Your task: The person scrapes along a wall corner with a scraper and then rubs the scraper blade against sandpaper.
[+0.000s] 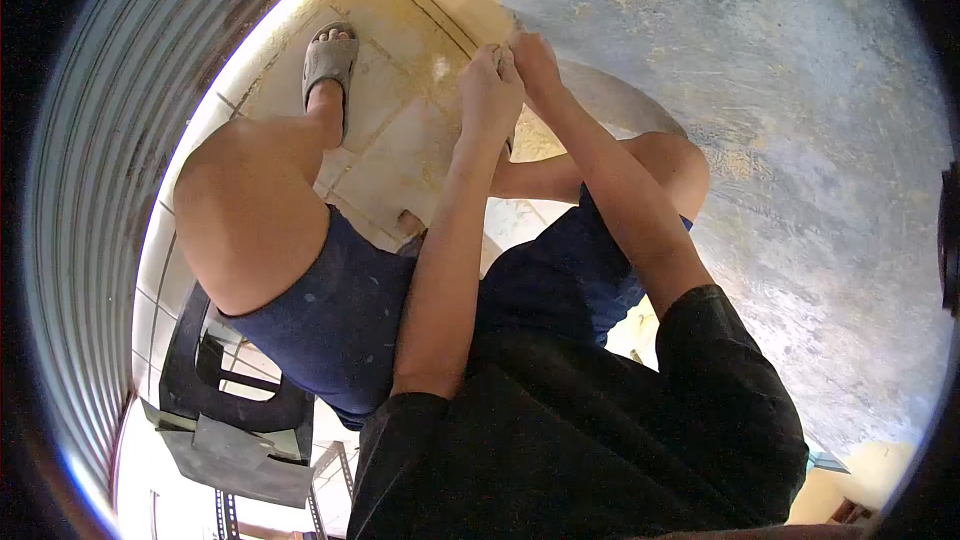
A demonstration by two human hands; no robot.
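Both my hands are held out together at the upper middle of the head view, beyond my knees. My left hand [491, 88] is closed, thumb and fingers pressed together at the top; a small pale bit may sit between them, too small to name. Beside it, nearly touching, my right hand [535, 62] has its fingers curled and slightly blurred. Whatever it grips, if anything, is hidden. Just past both hands is the lower edge of a mottled grey-blue wall [760, 80].
A tiled floor [385, 140] dusted with yellowish powder lies below. My sandalled foot [331, 58] rests on it. Corrugated metal sheeting [85, 240] rises on the left. A dark plastic chair or stool [185, 370] stands at lower left, with a grey sheet [240, 460] near it.
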